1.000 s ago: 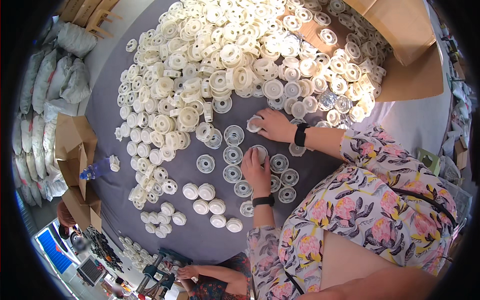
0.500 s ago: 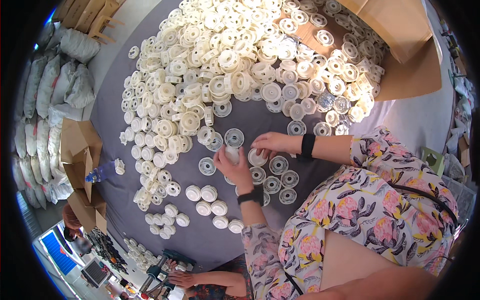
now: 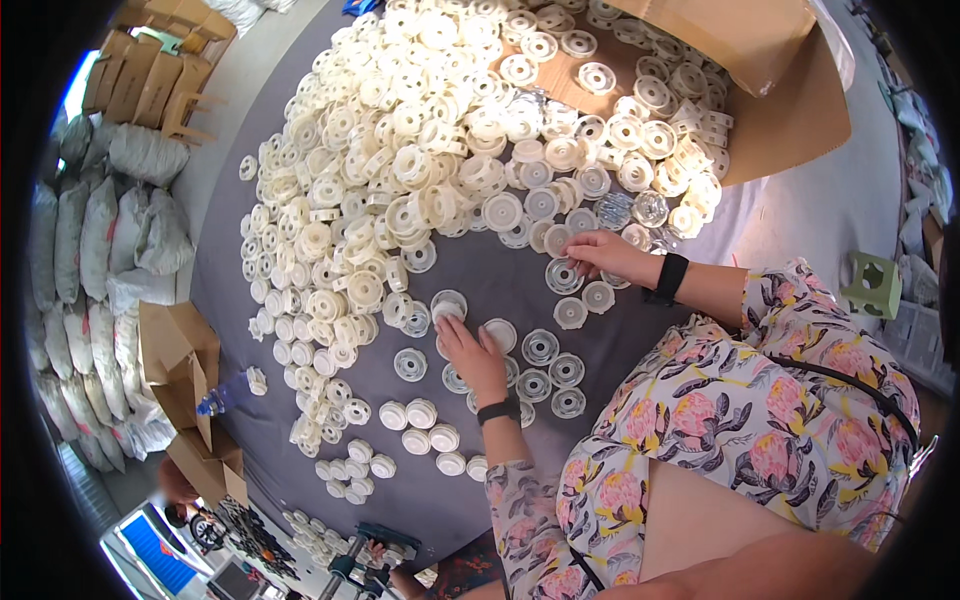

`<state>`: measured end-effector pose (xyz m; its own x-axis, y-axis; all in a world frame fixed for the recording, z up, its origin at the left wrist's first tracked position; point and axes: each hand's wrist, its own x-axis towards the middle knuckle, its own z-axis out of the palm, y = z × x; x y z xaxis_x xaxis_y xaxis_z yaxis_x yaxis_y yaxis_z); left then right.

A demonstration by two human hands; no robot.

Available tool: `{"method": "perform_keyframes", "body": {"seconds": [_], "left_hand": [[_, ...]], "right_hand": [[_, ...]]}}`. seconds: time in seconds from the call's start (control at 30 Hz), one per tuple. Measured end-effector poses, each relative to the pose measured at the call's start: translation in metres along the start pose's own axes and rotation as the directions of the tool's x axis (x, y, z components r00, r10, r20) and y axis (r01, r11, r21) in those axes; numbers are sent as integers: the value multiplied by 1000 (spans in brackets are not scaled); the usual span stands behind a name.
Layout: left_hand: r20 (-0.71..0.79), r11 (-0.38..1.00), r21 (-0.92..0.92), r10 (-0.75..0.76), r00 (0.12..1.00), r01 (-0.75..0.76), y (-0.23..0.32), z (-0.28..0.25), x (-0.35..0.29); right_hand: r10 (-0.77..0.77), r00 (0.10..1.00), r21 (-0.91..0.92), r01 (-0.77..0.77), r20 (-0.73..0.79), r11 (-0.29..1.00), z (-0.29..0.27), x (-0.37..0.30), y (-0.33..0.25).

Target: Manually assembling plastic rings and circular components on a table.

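My left hand (image 3: 473, 358) lies with its fingers stretched over a white round cap (image 3: 448, 303) that sits on a pale ring-shaped part. Beside its thumb is another white round cap (image 3: 498, 336), seated on a similar part. Farther right, my right hand (image 3: 618, 258) has its fingers bent together at the rim of a white plastic disc (image 3: 557, 239); the fingertips partly hide the contact. Just below that hand are a grey ring (image 3: 563, 276) and two pale discs (image 3: 570, 313). Several grey rings (image 3: 540, 348) lie grouped nearest my body.
A large heap of cream plastic rings (image 3: 400, 150) covers the far side of the dark cloth. White stacked caps (image 3: 417, 441) stand in groups at near left. An open cardboard box (image 3: 790, 120) is at far right, another box (image 3: 180, 345) at left. A co-worker's hand shows near a tool (image 3: 345, 565).
My right hand has left the cap beside my left hand and moved right and away, to the loose discs. My left hand now lies flatter over its cap. The whole view has shifted slightly.
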<state>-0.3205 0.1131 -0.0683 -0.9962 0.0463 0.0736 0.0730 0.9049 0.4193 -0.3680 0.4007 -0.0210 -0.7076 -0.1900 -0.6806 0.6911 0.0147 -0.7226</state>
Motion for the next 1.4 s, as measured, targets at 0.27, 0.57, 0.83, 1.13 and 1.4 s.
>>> {"method": "perform_keyframes", "body": {"seconds": [0.27, 0.57, 0.83, 1.13, 1.4], "left_hand": [[108, 989, 143, -51, 993, 35, -2, 1, 34], [-19, 972, -26, -233, 972, 233, -12, -4, 70], [-26, 976, 82, -201, 979, 203, -13, 7, 67], [82, 973, 233, -25, 996, 6, -20, 0, 57], [94, 897, -172, 427, 899, -408, 112, 29, 60]], "right_hand": [[14, 1000, -76, -16, -20, 997, -19, -22, 15], [-19, 998, -11, 18, -60, 1000, -41, -36, 26], [16, 995, -33, -19, -95, 999, -55, -36, 31], [-242, 942, -320, 161, -233, 934, -71, -39, 43], [-589, 752, -741, 208, -296, 639, -98, -42, 41]]}}
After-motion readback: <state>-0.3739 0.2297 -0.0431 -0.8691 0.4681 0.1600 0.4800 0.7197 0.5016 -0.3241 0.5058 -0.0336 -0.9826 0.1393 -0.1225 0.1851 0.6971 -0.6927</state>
